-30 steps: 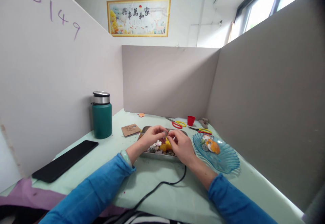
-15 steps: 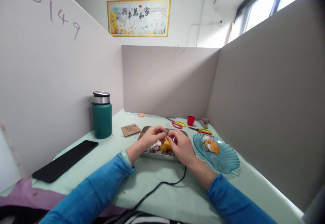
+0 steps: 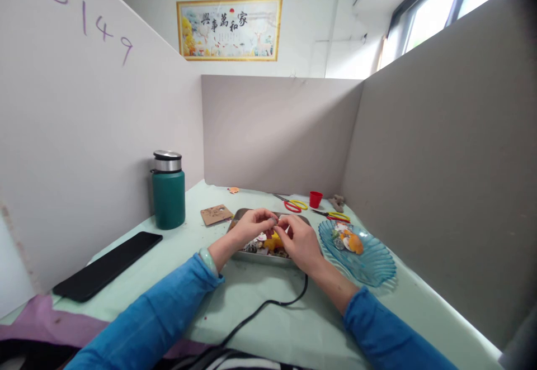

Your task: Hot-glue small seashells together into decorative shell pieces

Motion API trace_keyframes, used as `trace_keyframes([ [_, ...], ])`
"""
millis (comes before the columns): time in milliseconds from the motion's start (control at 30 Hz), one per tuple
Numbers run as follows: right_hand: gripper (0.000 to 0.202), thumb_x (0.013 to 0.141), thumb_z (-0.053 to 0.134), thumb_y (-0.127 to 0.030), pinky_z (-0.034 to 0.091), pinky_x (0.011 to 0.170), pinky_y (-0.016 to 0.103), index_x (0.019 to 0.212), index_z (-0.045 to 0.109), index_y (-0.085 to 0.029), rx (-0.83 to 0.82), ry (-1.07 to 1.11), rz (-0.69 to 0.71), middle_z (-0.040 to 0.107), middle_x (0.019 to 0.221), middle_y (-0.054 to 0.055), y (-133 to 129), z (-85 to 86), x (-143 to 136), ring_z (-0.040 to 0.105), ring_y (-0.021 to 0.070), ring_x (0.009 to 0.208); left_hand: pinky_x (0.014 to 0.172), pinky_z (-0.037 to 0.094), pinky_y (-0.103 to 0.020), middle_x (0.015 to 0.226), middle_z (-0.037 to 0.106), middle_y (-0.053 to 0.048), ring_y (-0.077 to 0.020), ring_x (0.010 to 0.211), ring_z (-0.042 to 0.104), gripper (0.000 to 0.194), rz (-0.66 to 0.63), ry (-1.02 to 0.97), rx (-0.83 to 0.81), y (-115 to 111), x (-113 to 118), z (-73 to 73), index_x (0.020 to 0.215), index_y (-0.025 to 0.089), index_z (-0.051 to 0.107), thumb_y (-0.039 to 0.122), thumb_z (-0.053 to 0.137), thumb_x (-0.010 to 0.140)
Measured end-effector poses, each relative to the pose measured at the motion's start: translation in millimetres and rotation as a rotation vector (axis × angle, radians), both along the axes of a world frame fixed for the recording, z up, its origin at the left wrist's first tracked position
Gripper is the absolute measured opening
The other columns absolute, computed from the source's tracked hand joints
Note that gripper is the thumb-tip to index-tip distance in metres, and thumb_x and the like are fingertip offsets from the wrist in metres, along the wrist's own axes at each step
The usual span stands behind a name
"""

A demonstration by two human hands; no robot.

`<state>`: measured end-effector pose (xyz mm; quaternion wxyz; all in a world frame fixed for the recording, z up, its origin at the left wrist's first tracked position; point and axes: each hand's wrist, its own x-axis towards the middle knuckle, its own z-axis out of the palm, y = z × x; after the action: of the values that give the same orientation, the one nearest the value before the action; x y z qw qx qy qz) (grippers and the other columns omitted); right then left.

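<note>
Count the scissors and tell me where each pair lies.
2. One pair lies behind the metal tray, the other pair between the red cup and the blue plate. More could be hidden from view.

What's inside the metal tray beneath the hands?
In the metal tray, a yellow piece and grey and whitish bits show. The left hand and right hand hide part of the inside; contents there aren't visible.

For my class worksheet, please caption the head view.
Left hand and right hand close together over a metal tray of small pieces, blue plate alongside.
</note>
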<state>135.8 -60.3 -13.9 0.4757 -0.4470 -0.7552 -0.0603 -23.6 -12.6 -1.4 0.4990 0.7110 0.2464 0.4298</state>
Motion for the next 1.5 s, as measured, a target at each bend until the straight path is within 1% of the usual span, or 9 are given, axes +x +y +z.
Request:
trace_keyframes([
  [167,0.007,0.082,0.052,-0.025,0.037,0.06,0.024,0.08,0.056,-0.019,-0.003,0.0,-0.005,0.059,0.078,0.001,0.6,-0.8,0.2,0.052,0.0129,0.065,0.059,0.046,-0.024,0.073,0.059,-0.003,-0.0096,0.058,0.055,0.032,-0.01,0.014,0.016,-0.9,-1.0,1.7,0.088,0.009,0.058,0.036,0.064,0.071],
  [433,0.008,0.083,0.052,-0.025,0.037,0.06,0.023,0.08,0.056,-0.019,0.007,-0.005,-0.01,0.059,0.078,0.001,1.6,-1.4,0.6,0.053,0.0128,0.066,0.059,0.046,-0.024,0.071,0.059,-0.002,-0.0098,0.059,0.055,0.028,0.022,-0.005,0.05,2.3,-1.2,-2.0,0.087,0.01,0.058,0.033,0.064,0.072],
  [567,0.008,0.083,0.051,-0.025,0.037,0.061,0.024,0.08,0.056,-0.019,0.005,-0.008,-0.006,0.059,0.078,0.001,1.9,-1.8,0.8,0.052,0.013,0.066,0.058,0.046,-0.024,0.069,0.059,-0.002,-0.0099,0.057,0.055,0.029,0.023,-0.001,0.048,2.5,-1.0,-3.0,0.087,0.01,0.058,0.034,0.063,0.073],
  [900,0.007,0.082,0.051,-0.023,0.037,0.06,0.024,0.079,0.056,-0.019,0.003,-0.011,-0.012,0.059,0.078,0.002,1.6,-0.8,0.7,0.053,0.0132,0.065,0.06,0.048,-0.026,0.075,0.06,-0.003,-0.0114,0.06,0.058,0.028,0.001,-0.007,0.015,1.9,-1.1,-1.4,0.088,0.011,0.056,0.033,0.064,0.071],
  [1200,0.008,0.083,0.05,-0.022,0.038,0.062,0.024,0.081,0.057,-0.019,-0.004,-0.014,-0.006,0.059,0.079,0.001,3.3,-1.8,1.2,0.053,0.0134,0.068,0.057,0.047,-0.024,0.069,0.06,-0.002,-0.0104,0.057,0.057,0.028,0.021,-0.023,0.005,-0.8,-0.3,0.8,0.084,0.011,0.056,0.034,0.065,0.07],
  [1500,0.01,0.084,0.049,-0.025,0.038,0.061,0.024,0.082,0.057,-0.019,-0.009,-0.021,0.01,0.059,0.08,0.003,0.2,0.3,0.3,0.053,0.0137,0.068,0.056,0.047,-0.024,0.065,0.059,-0.001,-0.0102,0.054,0.057,0.027,0.023,0.009,0.034,2.7,-1.5,-3.5,0.083,0.011,0.055,0.035,0.063,0.072],
])
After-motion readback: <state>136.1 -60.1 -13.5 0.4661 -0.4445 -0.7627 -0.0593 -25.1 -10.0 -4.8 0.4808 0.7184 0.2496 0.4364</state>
